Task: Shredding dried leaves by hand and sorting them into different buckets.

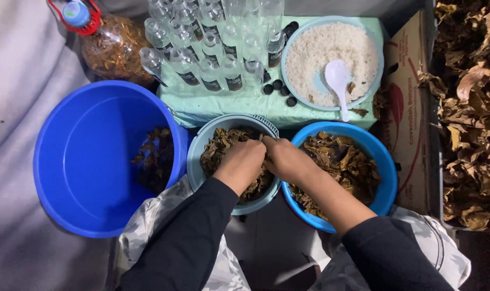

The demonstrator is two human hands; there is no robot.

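Both hands are down in the pale blue-grey bowl (197, 161) at the centre of the frame, which is heaped with dry, crumpled brown leaves (218, 148). The left hand (244, 161) is curled loosely into the leaves, and the right hand (285, 156) presses against it, fingers bent onto the pile; whether either actually grips a leaf I cannot tell. Just right sits a bright blue bowl (387, 178) of darker, glossier leaves. At left stands a big blue bucket (78, 156). Above, small clear bottles (212, 48) and a bowl of white grains (331, 51) with a white spoon (337, 78).
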